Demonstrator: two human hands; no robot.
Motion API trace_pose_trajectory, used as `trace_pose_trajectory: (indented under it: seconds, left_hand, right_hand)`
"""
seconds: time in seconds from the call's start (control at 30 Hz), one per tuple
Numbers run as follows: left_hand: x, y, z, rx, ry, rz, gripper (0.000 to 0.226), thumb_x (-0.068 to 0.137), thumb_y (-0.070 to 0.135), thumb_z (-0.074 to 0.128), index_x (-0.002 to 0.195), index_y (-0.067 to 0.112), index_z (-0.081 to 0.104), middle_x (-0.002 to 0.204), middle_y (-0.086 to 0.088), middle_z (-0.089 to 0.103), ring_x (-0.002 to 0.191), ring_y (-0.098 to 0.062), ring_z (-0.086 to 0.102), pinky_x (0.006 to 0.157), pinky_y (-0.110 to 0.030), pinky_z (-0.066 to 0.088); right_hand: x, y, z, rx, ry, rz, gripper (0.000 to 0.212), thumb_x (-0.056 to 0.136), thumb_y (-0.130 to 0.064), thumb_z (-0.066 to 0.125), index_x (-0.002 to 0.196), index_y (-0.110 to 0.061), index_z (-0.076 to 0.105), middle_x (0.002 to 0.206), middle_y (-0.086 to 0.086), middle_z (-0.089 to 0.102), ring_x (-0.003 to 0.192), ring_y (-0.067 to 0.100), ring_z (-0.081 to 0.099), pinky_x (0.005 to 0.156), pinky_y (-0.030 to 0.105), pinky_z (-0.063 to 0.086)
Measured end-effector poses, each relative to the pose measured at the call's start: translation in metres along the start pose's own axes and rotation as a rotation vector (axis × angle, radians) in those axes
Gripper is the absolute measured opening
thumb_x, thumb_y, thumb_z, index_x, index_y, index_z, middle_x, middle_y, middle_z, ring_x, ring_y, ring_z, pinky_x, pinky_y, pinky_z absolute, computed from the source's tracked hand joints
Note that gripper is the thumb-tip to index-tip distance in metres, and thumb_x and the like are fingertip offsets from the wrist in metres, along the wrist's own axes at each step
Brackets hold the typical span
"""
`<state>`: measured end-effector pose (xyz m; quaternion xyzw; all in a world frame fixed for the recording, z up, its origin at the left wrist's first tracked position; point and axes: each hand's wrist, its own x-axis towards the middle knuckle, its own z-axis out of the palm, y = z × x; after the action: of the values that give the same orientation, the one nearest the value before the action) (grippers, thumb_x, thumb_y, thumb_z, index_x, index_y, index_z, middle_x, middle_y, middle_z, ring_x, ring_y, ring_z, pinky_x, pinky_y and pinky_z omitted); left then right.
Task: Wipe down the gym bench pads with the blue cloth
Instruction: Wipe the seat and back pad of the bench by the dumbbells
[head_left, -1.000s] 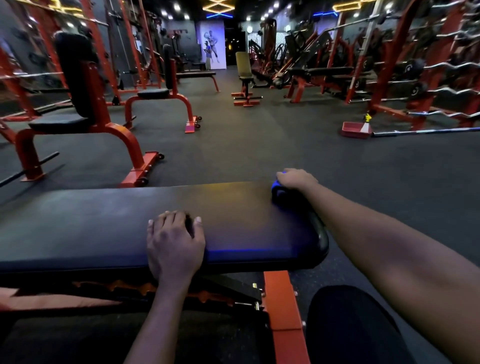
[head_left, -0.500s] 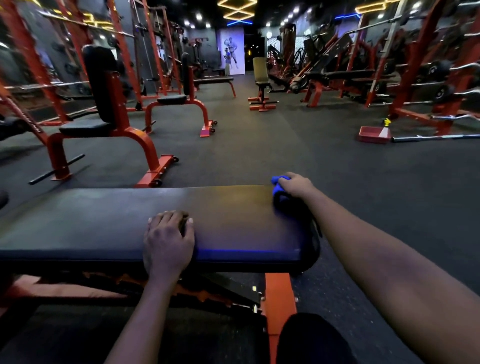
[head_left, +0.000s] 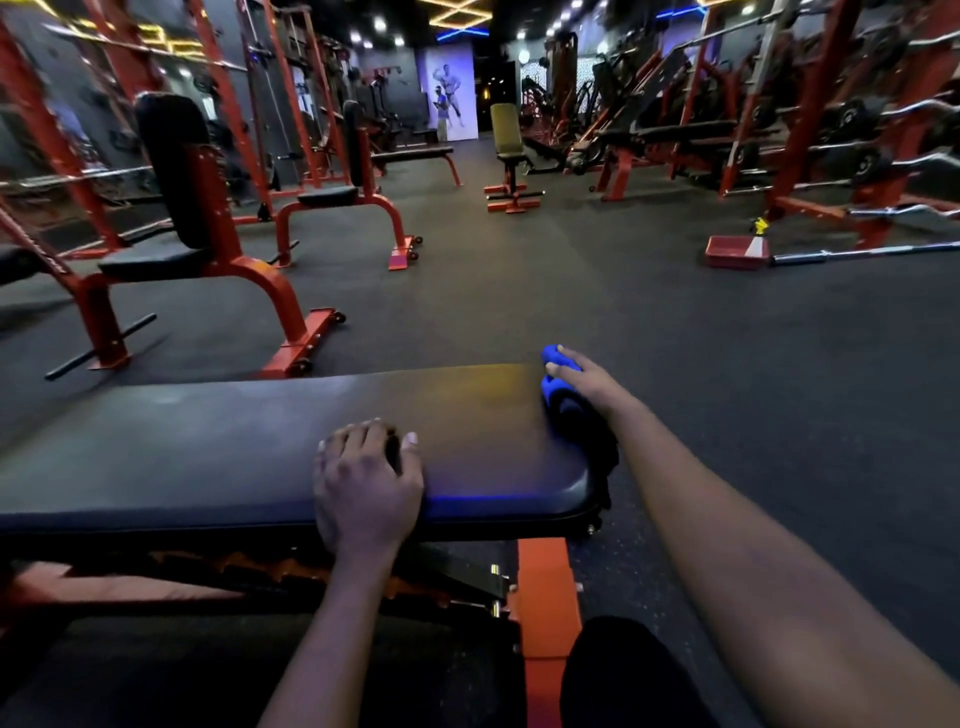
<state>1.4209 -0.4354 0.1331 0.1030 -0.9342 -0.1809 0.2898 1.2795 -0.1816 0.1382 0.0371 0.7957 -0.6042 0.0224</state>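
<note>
A flat black bench pad (head_left: 218, 447) lies across the view in front of me on an orange frame (head_left: 545, 613). My right hand (head_left: 584, 382) grips the bunched blue cloth (head_left: 556, 387) against the pad's far right corner, and part of the cloth hangs down over the pad's right end. My left hand (head_left: 366, 483) rests palm down on the pad's near edge, fingers slightly curled over the padding and holding nothing.
Two red seated benches (head_left: 208, 249) stand on the dark rubber floor to the far left. A yellow-backed bench (head_left: 506, 156) stands farther back. On the right are red racks and a barbell (head_left: 857, 254) beside a red tray (head_left: 735, 252). My knee (head_left: 623, 675) is below the frame.
My right hand with the cloth has slid a little farther along the pad's right end toward its far corner. The view has shifted slightly right. My left hand stays in place.
</note>
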Motion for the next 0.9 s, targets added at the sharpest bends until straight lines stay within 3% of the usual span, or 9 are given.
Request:
trace_pose_trajectory:
  seconds: [0.03, 0.13, 0.2, 0.3, 0.47, 0.6, 0.67, 0.8, 0.9]
  left_hand:
    - [-0.001, -0.001, 0.000, 0.001, -0.003, 0.006, 0.038, 0.092, 0.042, 0.049, 0.114, 0.015, 0.066, 0.115, -0.008, 0.066, 0.112, -0.027, 0.052, 0.099, -0.049, 0.043]
    - [-0.001, -0.001, 0.001, -0.011, 0.006, 0.009, 0.036, 0.093, 0.041, 0.050, 0.114, 0.015, 0.066, 0.114, -0.008, 0.066, 0.111, -0.026, 0.053, 0.099, -0.049, 0.043]
    - [-0.002, 0.000, 0.002, -0.019, 0.017, 0.007, 0.034, 0.093, 0.039, 0.052, 0.113, 0.015, 0.066, 0.114, -0.008, 0.067, 0.111, -0.027, 0.054, 0.099, -0.050, 0.043]
    - [-0.002, 0.000, 0.001, -0.024, 0.019, 0.009, 0.033, 0.093, 0.037, 0.053, 0.112, 0.014, 0.066, 0.114, -0.010, 0.067, 0.112, -0.028, 0.053, 0.099, -0.049, 0.043]
    - [-0.002, 0.000, 0.000, -0.004, 0.020, 0.021, 0.036, 0.093, 0.038, 0.051, 0.114, 0.014, 0.066, 0.116, -0.010, 0.066, 0.113, -0.028, 0.052, 0.101, -0.049, 0.041]
    - [-0.001, -0.003, 0.003, 0.006, 0.008, 0.033, 0.042, 0.092, 0.043, 0.045, 0.115, 0.014, 0.065, 0.116, -0.010, 0.066, 0.114, -0.029, 0.051, 0.103, -0.051, 0.039]
    - [-0.001, -0.003, 0.004, 0.011, 0.023, 0.031, 0.038, 0.093, 0.040, 0.049, 0.115, 0.014, 0.066, 0.116, -0.009, 0.066, 0.114, -0.028, 0.051, 0.103, -0.050, 0.039]
    - [-0.001, -0.002, 0.005, 0.039, 0.028, 0.023, 0.038, 0.093, 0.040, 0.049, 0.115, 0.014, 0.066, 0.116, -0.010, 0.066, 0.113, -0.028, 0.051, 0.103, -0.049, 0.038]
    - [0.000, -0.002, 0.004, 0.029, 0.029, 0.025, 0.039, 0.094, 0.041, 0.048, 0.116, 0.013, 0.065, 0.117, -0.010, 0.065, 0.115, -0.028, 0.051, 0.103, -0.049, 0.038]
  right_hand:
    - [0.003, 0.000, 0.001, 0.006, -0.003, 0.004, 0.054, 0.097, -0.017, 0.061, 0.148, -0.015, 0.044, 0.143, 0.004, 0.051, 0.115, 0.012, 0.051, 0.079, 0.005, 0.040]
    - [-0.028, 0.007, 0.002, 0.005, 0.060, -0.017, 0.053, 0.095, -0.022, 0.061, 0.146, -0.031, 0.047, 0.148, 0.004, 0.049, 0.131, 0.017, 0.047, 0.104, 0.019, 0.036]
    - [-0.068, 0.021, 0.005, 0.021, 0.110, -0.046, 0.053, 0.095, -0.023, 0.061, 0.144, -0.037, 0.048, 0.146, 0.001, 0.051, 0.134, 0.018, 0.046, 0.111, 0.025, 0.032]
    - [-0.116, 0.036, 0.014, 0.078, 0.161, -0.100, 0.053, 0.096, -0.021, 0.059, 0.145, -0.037, 0.046, 0.143, -0.005, 0.051, 0.133, 0.014, 0.046, 0.109, 0.024, 0.031]
    - [-0.054, 0.016, 0.001, 0.025, 0.050, -0.077, 0.058, 0.097, -0.020, 0.060, 0.151, -0.023, 0.039, 0.149, 0.003, 0.045, 0.136, 0.016, 0.042, 0.106, 0.019, 0.028]
    - [-0.034, 0.010, -0.005, 0.095, -0.016, -0.064, 0.058, 0.096, -0.016, 0.060, 0.151, -0.022, 0.040, 0.153, 0.000, 0.041, 0.135, 0.012, 0.041, 0.109, 0.019, 0.029]
    - [-0.059, 0.012, -0.001, 0.124, 0.013, -0.091, 0.056, 0.096, -0.011, 0.058, 0.148, -0.023, 0.043, 0.148, -0.001, 0.045, 0.129, 0.007, 0.041, 0.098, 0.011, 0.029]
    - [-0.132, 0.037, 0.020, 0.184, 0.176, -0.140, 0.050, 0.095, -0.013, 0.060, 0.141, -0.033, 0.052, 0.142, -0.009, 0.050, 0.130, 0.007, 0.045, 0.111, 0.022, 0.031]
    - [-0.138, 0.038, 0.029, 0.201, 0.302, -0.120, 0.048, 0.096, -0.019, 0.060, 0.140, -0.034, 0.052, 0.126, -0.015, 0.050, 0.119, 0.002, 0.046, 0.099, 0.015, 0.031]
